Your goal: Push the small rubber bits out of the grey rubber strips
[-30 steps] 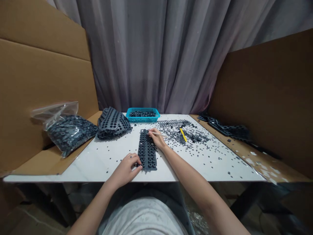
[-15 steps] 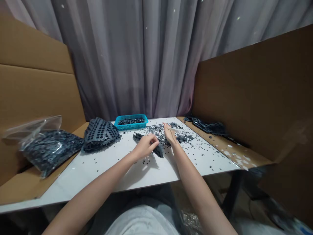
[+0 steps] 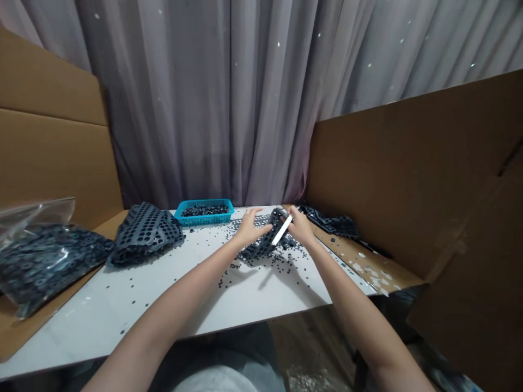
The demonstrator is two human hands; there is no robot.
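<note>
A strip of black perforated sheet [image 3: 265, 239] is raised at a tilt over the middle of the white table. My right hand [image 3: 301, 225] is closed around a flat white stick [image 3: 281, 230], which slants down across the strip; its fingers are also at the strip's upper end. To the left of the strip is my left hand [image 3: 248, 228], thumb and fingers spread apart, with the thumb tip close to the strip. Whether that thumb touches it I cannot tell. Many small black round bits [image 3: 281, 265] lie scattered beneath and around the hands.
A blue basket [image 3: 204, 219] of black pieces stands at the back. Left of it are a folded black perforated sheet [image 3: 147, 234] and a clear bag [image 3: 53, 261] of black pieces. Cardboard walls [image 3: 392, 179] flank the table [image 3: 155, 305]. More black sheet [image 3: 335, 223] lies at right.
The black strip has moved from under my left hand up to my right hand. My left hand has opened, and the white stick now points down to the left. The view has shifted right.
</note>
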